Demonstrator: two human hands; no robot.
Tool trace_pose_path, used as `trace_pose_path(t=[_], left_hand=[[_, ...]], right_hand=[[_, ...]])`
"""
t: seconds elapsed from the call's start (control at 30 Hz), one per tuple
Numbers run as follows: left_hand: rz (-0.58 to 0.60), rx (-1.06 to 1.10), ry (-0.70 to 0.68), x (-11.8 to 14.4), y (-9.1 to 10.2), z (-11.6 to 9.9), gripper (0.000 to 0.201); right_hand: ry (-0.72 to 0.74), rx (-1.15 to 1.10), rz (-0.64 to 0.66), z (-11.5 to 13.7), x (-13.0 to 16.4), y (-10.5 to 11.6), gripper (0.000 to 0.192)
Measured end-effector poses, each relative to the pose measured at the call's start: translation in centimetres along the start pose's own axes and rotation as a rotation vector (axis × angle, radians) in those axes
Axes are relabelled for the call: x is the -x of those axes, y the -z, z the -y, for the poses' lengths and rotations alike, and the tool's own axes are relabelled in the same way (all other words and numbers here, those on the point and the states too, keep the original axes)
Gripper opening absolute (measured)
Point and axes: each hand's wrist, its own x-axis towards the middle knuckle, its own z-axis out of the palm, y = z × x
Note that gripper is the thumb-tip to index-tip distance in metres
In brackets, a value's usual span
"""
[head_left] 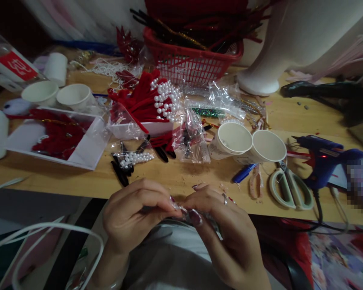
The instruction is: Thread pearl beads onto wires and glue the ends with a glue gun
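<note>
Between both hands' fingers [181, 209] — small clear piece [178, 207] — pinched.

Small pale item [181, 209] pinched between your left hand [133, 217] and right hand [224, 233]: too small and finger-covered to identify. Pixelated patch [361, 183] beside blue plastic glue gun [326, 159]: contents unreadable. White foam mannequin base [260, 82]: top cut off.

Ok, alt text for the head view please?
Two hands, left hand and right hand, pinch a small clear item together at the wooden table edge. Behind lie paper cups, scissors, a blue glue gun and a red basket.
</note>
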Motion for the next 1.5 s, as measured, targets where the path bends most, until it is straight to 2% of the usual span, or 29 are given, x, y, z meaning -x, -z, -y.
trace_pose_path(t=[0.3, 0.47, 0.8, 0.93, 1.0, 1.07, 1.13, 1.2, 1.3, 1.37, 1.43, 1.5], left_hand=[[-0.021, 0.007, 0.021, 0.2, 0.1, 0.2, 0.015], [0.070, -0.060, 0.001, -0.1, 0.2, -0.2, 0.003], [0.124, -0.136, -0.002, 0.1, -0.2, -0.3, 0.011], [0.149, -0.155, -0.008, 0.0, 0.5, 0.1, 0.010], [0.098, -0.149, 0.020, 0.1, 1.2, 0.6, 0.011], [-0.056, -0.085, 0.098, 0.1, 1.7, 0.9, 0.010], [-0.230, 0.085, 0.193, 0.2, 1.9, 0.8, 0.006], [-0.311, 0.324, 0.353, 0.1, 1.3, 0.0, 0.004], [-0.258, 0.649, 0.813, 0.0, -0.3, -1.4, 0.015], [-0.205, 0.793, 1.033, -0.1, -1.4, -1.9, 0.027], [-0.160, 0.892, 1.101, -0.3, -2.1, -1.7, 0.034], [-0.127, 0.966, 1.098, -0.6, -2.4, -1.3, 0.031]], right_hand=[[0.064, 0.073, -0.048, -0.3, -0.5, -0.4, 0.023], [0.099, 0.157, -0.064, -0.1, -0.8, -0.4, 0.025], [0.155, 0.378, -0.160, -0.3, -0.8, -0.5, 0.024], [0.150, 0.359, -0.150, -0.4, -0.8, -0.4, 0.023], [0.132, 0.343, -0.165, -0.7, -0.6, -0.1, 0.023], [0.099, 0.333, -0.205, -1.1, -0.2, 0.4, 0.024], [0.066, 0.297, -0.245, -1.5, 0.2, 0.9, 0.026], [0.045, 0.227, -0.263, -1.7, 0.5, 1.2, 0.026], [0.037, 0.146, -0.264, -1.7, 0.5, 1.1, 0.027], [0.064, 0.151, -0.254, -1.5, 0.3, 1.0, 0.028], [0.108, 0.191, -0.236, -1.3, 0.1, 0.9, 0.030], [0.146, 0.244, -0.220, -1.2, -0.1, 1.0, 0.032]])
